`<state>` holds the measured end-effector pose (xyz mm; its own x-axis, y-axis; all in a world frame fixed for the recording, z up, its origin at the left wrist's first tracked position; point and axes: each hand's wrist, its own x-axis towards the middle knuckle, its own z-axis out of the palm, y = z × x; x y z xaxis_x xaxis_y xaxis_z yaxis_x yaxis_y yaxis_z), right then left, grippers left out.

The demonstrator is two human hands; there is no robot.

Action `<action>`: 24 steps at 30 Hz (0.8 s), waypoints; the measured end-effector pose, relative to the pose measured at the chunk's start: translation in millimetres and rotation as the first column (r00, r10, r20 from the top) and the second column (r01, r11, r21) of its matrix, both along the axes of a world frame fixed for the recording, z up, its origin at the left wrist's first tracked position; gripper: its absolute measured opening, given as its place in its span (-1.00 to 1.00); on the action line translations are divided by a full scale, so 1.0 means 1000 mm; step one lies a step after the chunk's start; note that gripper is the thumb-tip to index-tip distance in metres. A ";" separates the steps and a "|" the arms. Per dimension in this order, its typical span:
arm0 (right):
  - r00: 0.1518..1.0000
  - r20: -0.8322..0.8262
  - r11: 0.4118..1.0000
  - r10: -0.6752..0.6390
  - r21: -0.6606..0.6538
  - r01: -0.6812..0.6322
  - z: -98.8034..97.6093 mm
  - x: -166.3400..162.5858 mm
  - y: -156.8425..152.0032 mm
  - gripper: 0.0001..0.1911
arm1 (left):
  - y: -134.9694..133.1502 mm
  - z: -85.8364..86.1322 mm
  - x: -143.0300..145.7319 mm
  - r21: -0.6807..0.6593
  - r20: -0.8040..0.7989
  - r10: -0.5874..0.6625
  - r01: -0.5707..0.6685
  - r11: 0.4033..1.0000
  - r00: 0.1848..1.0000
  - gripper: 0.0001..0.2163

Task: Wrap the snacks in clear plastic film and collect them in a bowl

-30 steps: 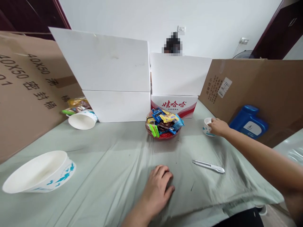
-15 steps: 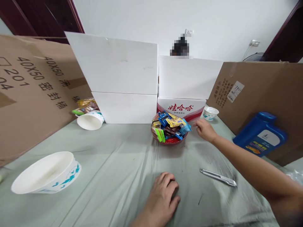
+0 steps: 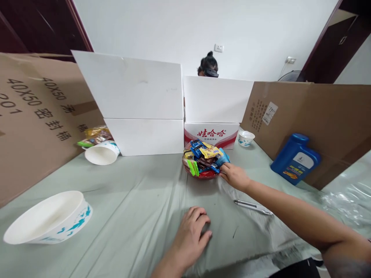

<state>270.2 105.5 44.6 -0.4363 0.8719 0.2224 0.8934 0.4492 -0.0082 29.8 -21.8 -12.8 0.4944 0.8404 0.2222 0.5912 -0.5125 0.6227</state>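
The right hand [image 3: 234, 177] is stretched forward over the counter [image 3: 139, 181], which carries a pale green cloth. Its fingers [image 3: 224, 168] touch the right edge of the red bowl [image 3: 204, 175], just at a blue packet that hangs over the rim. It cannot be told whether they have closed on the packet or only lie against it. The bowl is heaped with snack packets [image 3: 206, 151] in blue, yellow, green and brown, and all of them lie to the left of these fingers.

The left hand [image 3: 191, 231] rests palm down on the cloth, nearer to the person. Its fingers [image 3: 199, 216] are loosely bent and hold nothing. The red bowl stands beyond them and a little to the right.

A grey utility knife [image 3: 252, 206] lies flat on the cloth, under the right forearm and to the right of the left fingers. Beyond the right fingers stands a small cup [image 3: 245, 138], beside a red and white carton [image 3: 213, 133]. Far to their right, a blue bottle [image 3: 295, 159] leans against a cardboard sheet. Well to the left of the left fingers sits a large white bowl [image 3: 46, 218], and beyond it a paper bowl [image 3: 101, 153] lies on its side. Behind the white boxes [image 3: 139, 88], the top of another person's head [image 3: 208, 65] shows.
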 end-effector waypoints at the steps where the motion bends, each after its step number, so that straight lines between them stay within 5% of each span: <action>1: 1.000 0.007 1.000 -0.012 0.002 0.012 -0.001 0.006 -0.007 -0.78 | 0.000 0.001 -0.001 -0.009 -0.005 -0.003 0.003 1.000 1.000 -0.83; 12: 0.943 0.059 0.942 -0.327 0.098 0.321 -0.011 0.100 -0.063 -0.72 | -0.001 -0.002 0.000 -0.006 -0.050 -0.022 0.022 1.000 0.998 -0.81; 24: 0.753 0.087 0.758 -0.652 0.083 0.647 -0.002 0.138 -0.013 -0.71 | 0.000 -0.006 -0.001 0.021 -0.060 -0.037 0.039 0.999 0.997 -0.80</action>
